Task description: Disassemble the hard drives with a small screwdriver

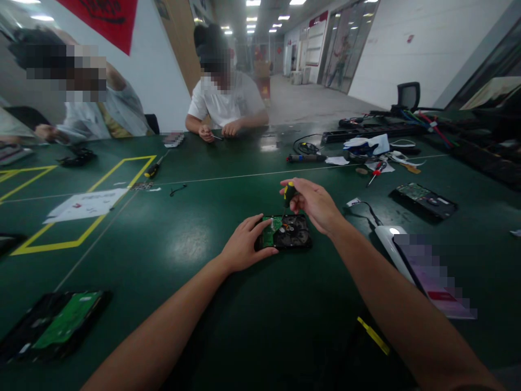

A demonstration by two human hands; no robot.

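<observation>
A hard drive [299, 232] lies flat on the green table, its green circuit board facing up. My left hand [244, 244] grips its left end, thumb along the near edge and fingers across the board and far edge. Between the fingers of my right hand [315, 203] is a yellow-and-black screwdriver [289, 194], held upright over the drive. Its shaft points down at the middle of the drive; whether the tip sits in a screw is too small to tell.
Other hard drives lie at right [425, 200] and at near left [61, 326]. A white device [393, 250] with a cable is beside my right forearm. Another screwdriver [152, 169], papers [83, 205] and a red-handled screwdriver [378, 169] lie farther off. Two people sit across the table.
</observation>
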